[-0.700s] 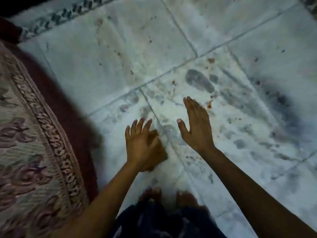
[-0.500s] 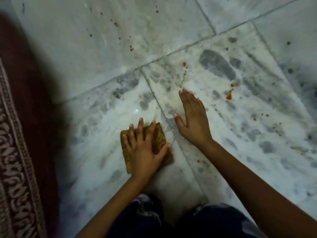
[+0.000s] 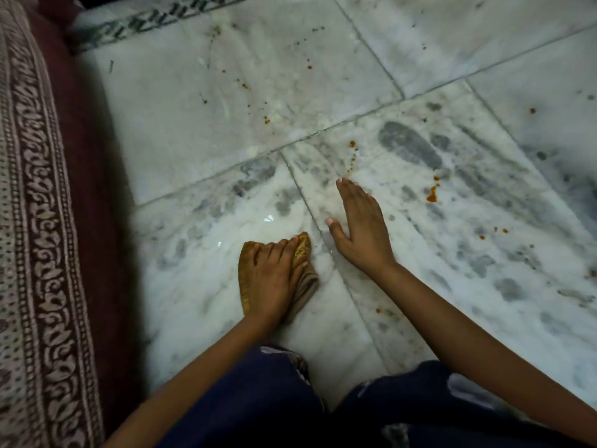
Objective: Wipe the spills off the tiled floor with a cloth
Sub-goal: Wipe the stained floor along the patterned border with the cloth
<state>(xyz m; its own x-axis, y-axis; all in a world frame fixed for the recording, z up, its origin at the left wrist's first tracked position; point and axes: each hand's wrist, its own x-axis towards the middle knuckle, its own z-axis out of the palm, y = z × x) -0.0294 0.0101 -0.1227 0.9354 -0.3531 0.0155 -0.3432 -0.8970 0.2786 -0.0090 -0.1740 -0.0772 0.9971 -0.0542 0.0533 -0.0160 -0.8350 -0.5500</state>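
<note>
Pressing down on a folded yellow-brown cloth (image 3: 245, 286), the left hand (image 3: 274, 279) is seen in the lower middle of the view. Its grip is wide: the fingers are laid straight and close together over the cloth, and the thumb is rested on the right edge of the cloth. Nothing is pinched or curled round. The cloth is lain on the white marble tiled floor with grey veins (image 3: 193, 140), on the tile just left of a dark grout line (image 3: 300, 192), and most of it is covered by the hand.

The right hand (image 3: 361, 227) is placed flat on the next tile, on the other side of that grout line, near the cloth but apart from it. Its grip is also wide and nothing is held in it; the fingers are kept straight and pointed away from the person.

Small orange-brown spills are scattered on the floor. The largest spot (image 3: 431, 195) is found to the right of the right hand, well apart from the cloth. A short row of drops (image 3: 352, 150) is seen just beyond the fingertips of the right hand, and some fine specks (image 3: 266, 119) are seen on the further tile.

A maroon and beige patterned rug (image 3: 32, 221) is spread along the left side, and dark blue trousers (image 3: 258, 399) are seen at the bottom.
</note>
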